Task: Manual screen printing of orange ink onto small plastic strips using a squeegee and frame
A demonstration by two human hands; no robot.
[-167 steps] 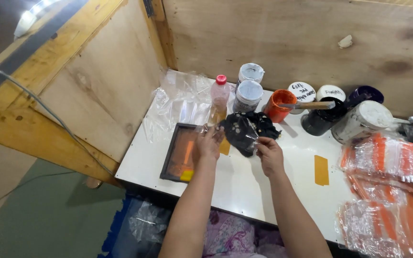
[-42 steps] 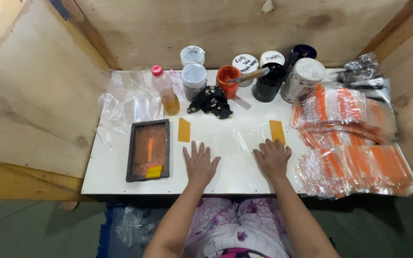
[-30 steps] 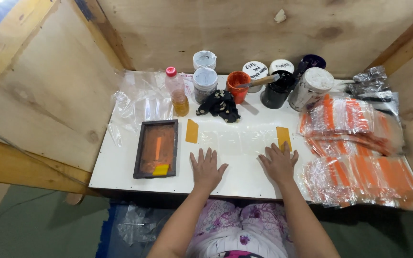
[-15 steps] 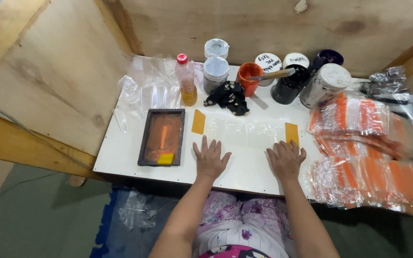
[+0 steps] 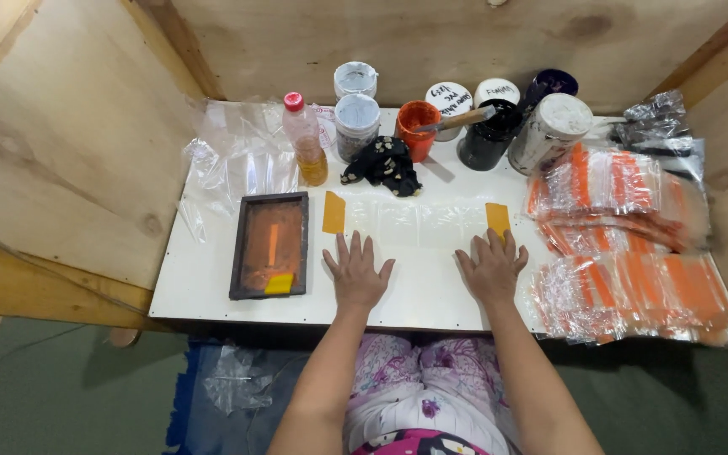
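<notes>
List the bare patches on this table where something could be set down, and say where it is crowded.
Bare: between left hand and right hand; along the front edge right of the dark tray. Crowded: paint pots at the back, plastic bags on the right.

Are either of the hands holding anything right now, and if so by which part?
Nothing is held. The left hand and right hand lie flat, fingers spread, on the white table.

frame point(image 5: 269, 245) left | jars point(image 5: 488, 135) behind | bags point(image 5: 625, 244) right | hands point(image 5: 423, 270) front-centre
</notes>
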